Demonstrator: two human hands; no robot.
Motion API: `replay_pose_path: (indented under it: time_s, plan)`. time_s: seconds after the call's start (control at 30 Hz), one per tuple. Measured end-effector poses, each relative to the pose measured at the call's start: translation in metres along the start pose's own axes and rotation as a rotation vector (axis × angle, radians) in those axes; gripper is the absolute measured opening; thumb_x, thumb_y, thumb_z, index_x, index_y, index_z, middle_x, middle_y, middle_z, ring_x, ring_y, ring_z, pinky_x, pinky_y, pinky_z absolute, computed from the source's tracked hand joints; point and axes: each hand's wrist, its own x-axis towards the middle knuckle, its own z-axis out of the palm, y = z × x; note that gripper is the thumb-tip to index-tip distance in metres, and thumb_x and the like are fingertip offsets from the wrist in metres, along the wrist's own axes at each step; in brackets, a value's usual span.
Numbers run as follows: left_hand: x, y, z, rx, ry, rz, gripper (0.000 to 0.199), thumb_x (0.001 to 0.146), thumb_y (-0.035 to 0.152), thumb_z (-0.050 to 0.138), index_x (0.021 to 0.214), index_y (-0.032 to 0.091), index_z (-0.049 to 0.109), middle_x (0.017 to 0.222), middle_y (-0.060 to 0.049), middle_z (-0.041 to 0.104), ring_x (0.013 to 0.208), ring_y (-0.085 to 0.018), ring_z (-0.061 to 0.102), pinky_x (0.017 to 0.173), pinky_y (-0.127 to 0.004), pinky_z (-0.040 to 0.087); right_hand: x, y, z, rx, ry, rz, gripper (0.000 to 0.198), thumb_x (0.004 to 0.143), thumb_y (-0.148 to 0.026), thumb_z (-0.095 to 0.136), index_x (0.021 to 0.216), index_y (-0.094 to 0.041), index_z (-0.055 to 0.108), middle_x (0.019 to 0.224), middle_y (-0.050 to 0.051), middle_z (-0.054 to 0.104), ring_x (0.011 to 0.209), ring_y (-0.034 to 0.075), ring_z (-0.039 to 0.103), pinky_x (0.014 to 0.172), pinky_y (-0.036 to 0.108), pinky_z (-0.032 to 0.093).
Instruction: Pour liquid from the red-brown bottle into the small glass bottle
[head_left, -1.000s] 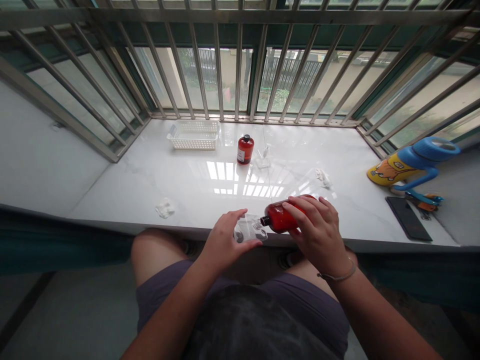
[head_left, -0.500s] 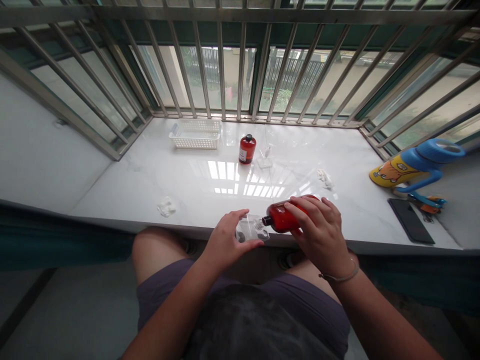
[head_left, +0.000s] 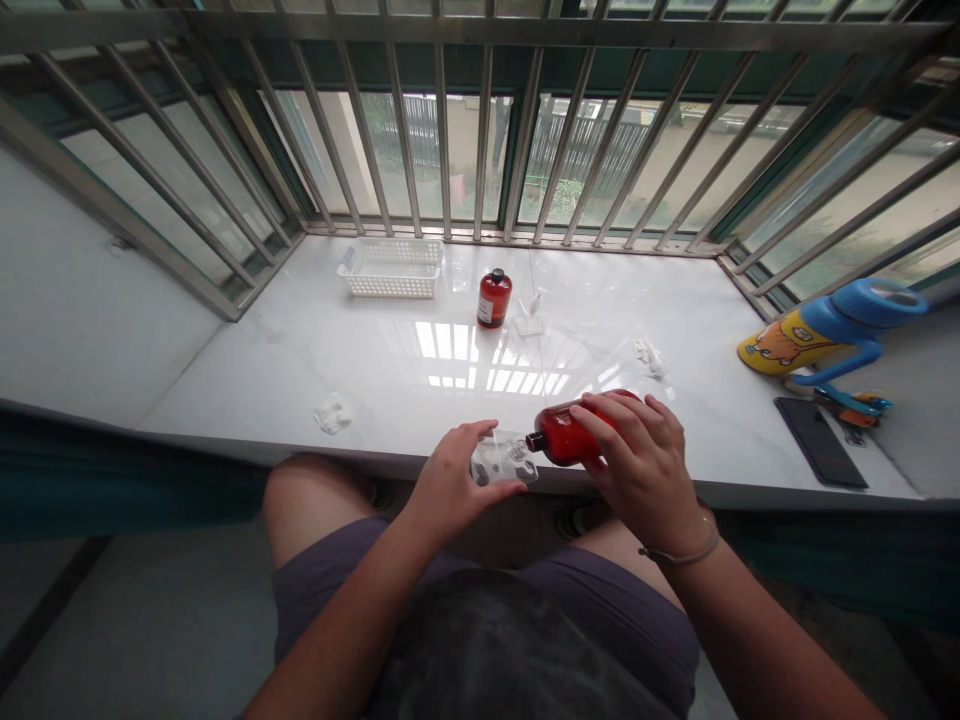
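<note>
Your left hand [head_left: 450,472] grasps the clear bottle [head_left: 491,462] at the near edge of the counter [head_left: 412,400]; your right hand [head_left: 645,472] grips the red bottle [head_left: 562,436] to its right, tipped with its neck pointing left. Should the two mouths drift out of line, or the red bottle tilt too steeply, liquid could spill over your left hand. Fingers partly hide both bottles; whether liquid flows or the mouths touch cannot be made out.
</note>
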Motion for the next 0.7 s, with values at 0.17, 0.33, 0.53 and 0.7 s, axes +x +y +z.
replay_pose_path:
  time_s: [0.17,0.33,0.53,0.7]
  plan:
    - [0.0,-0.0018,0.0004,0.004,0.002,0.003,0.082,0.074,0.04,0.101,0.143,0.027,0.058,0.129,-0.006,0.07,0.12,-0.029,0.067,0.108,-0.045,0.054,0.0004,-0.0005,-0.0013,0.001,0.003,0.003,0.046,0.099,-0.015,0.07,0.143,-0.027,0.06,0.144,0.009,0.069,0.136,0.033,0.059,0.125,0.057,0.034]
    - [0.0001,-0.0029,0.0007,0.006,0.003,0.003,0.081,0.074,0.04,0.101,0.142,0.027,0.058,0.129,-0.006,0.07,0.121,-0.029,0.067,0.109,-0.045,0.054,0.0004,-0.0005,-0.0016,-0.006,0.006,0.008,0.046,0.099,-0.016,0.07,0.143,-0.027,0.06,0.144,0.009,0.069,0.137,0.033,0.059,0.125,0.057,0.034]
    - [-0.0006,-0.0044,0.0012,0.002,-0.004,0.0,0.081,0.074,0.04,0.101,0.142,0.027,0.058,0.13,-0.007,0.07,0.121,-0.03,0.067,0.108,-0.046,0.054,0.0006,-0.0002,-0.0018,-0.012,0.006,0.001,0.047,0.099,-0.015,0.07,0.143,-0.027,0.06,0.143,0.009,0.069,0.136,0.032,0.059,0.125,0.056,0.033]
    - [-0.0014,-0.0059,0.0021,0.001,-0.004,0.007,0.081,0.074,0.041,0.1,0.142,0.027,0.058,0.129,-0.007,0.07,0.12,-0.029,0.067,0.108,-0.046,0.054,0.0008,0.0,-0.0022,-0.016,0.01,-0.003,0.049,0.099,-0.015,0.071,0.144,-0.028,0.058,0.144,0.009,0.069,0.136,0.032,0.06,0.125,0.055,0.033]
